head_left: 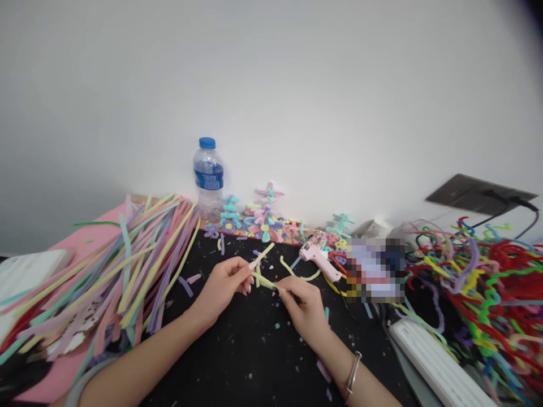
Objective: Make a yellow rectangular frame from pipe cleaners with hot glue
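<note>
While pinching with fingertips [283, 284] drawn narrow, holds pale yellow strips [266, 281] between left hand [224, 288] and right hand [303, 302], over the black tabletop [237, 356]. Just past the right hand, has a pink glue gun [324, 264]; farther out, fuzzy flowers [265, 232] and a bottle [208, 176] by the wall [297, 102], pastel strips [139, 257] leftward, tangled bright stems [504, 277] rightward.

Yellow strip [265, 281]: partly hidden by fingertips [251, 265]
Pixelated patch [375, 270]: right of fingertips, contents blurred
Bottle label [208, 177]: beyond fingertips, apparently unreadable
</note>
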Motion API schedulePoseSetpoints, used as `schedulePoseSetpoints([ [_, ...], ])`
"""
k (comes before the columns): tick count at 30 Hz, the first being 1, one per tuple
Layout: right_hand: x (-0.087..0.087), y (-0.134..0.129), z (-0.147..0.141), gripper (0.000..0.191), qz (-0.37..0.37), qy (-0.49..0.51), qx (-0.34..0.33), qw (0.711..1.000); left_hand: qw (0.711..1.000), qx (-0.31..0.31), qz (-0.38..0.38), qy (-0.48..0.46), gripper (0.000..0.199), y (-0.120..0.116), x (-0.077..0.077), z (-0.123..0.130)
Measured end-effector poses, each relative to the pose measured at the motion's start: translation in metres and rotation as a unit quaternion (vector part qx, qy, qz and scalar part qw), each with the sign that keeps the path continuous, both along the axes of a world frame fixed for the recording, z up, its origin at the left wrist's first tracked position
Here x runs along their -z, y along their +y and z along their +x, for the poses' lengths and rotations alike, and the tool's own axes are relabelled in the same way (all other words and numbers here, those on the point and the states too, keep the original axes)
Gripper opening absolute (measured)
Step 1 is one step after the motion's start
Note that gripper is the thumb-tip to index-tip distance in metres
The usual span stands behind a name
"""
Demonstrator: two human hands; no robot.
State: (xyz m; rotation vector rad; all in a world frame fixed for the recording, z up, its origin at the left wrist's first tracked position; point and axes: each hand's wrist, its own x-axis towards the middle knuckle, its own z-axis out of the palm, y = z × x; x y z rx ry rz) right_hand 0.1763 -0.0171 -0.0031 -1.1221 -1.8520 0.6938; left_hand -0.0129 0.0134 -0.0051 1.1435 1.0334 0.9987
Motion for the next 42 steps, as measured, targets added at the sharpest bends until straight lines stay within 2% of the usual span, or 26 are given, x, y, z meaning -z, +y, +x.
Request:
schedulePoseSetpoints([
  [3, 0.000, 0.001, 0.003, 0.017, 0.017, 0.008, 0.040, 0.999, 0.999, 0.026, -0.041, -0.013, 0.028, 0.000, 0.000, 0.001],
  [6, 0.001, 0.004, 0.008, 0.016, 0.014, 0.023, 0.094, 0.995, 0.998, 0.044, -0.040, 0.003, 0.030, 0.000, 0.000, 0.000],
  [8, 0.002, 0.006, 0.010, 0.016, 0.003, 0.033, 0.102, 0.994, 0.998, 0.052, -0.034, 0.015, 0.030, 0.001, 0.000, 0.000],
  [15, 0.001, 0.004, 0.005, 0.017, -0.006, 0.019, 0.033, 0.999, 0.998, 0.057, 0.009, 0.026, 0.027, 0.003, 0.003, -0.003],
  [19, -0.002, 0.002, 0.005, 0.019, 0.010, 0.003, 0.015, 1.000, 0.998, 0.047, -0.008, 0.035, 0.027, 0.004, 0.003, -0.003],
  [26, -0.005, -0.005, -0.001, 0.026, 0.071, -0.071, -0.035, 0.994, 0.999, -0.022, -0.020, 0.031, 0.028, 0.000, 0.000, 0.000],
  [29, -0.004, -0.006, -0.001, 0.025, 0.087, -0.079, -0.025, 0.993, 0.999, -0.002, -0.042, 0.023, 0.030, 0.000, 0.000, -0.001],
  [32, -0.003, -0.003, 0.003, 0.021, 0.088, -0.052, 0.017, 0.995, 0.998, 0.035, -0.049, 0.029, 0.029, 0.003, 0.001, -0.003],
  [37, -0.001, 0.003, 0.008, 0.016, 0.080, -0.021, 0.062, 0.995, 0.997, 0.063, -0.005, 0.043, 0.025, 0.008, 0.002, -0.006],
  [42, -0.002, 0.003, 0.007, 0.018, 0.062, -0.017, 0.041, 0.997, 0.994, 0.067, 0.046, 0.076, 0.021, 0.008, 0.002, -0.008],
])
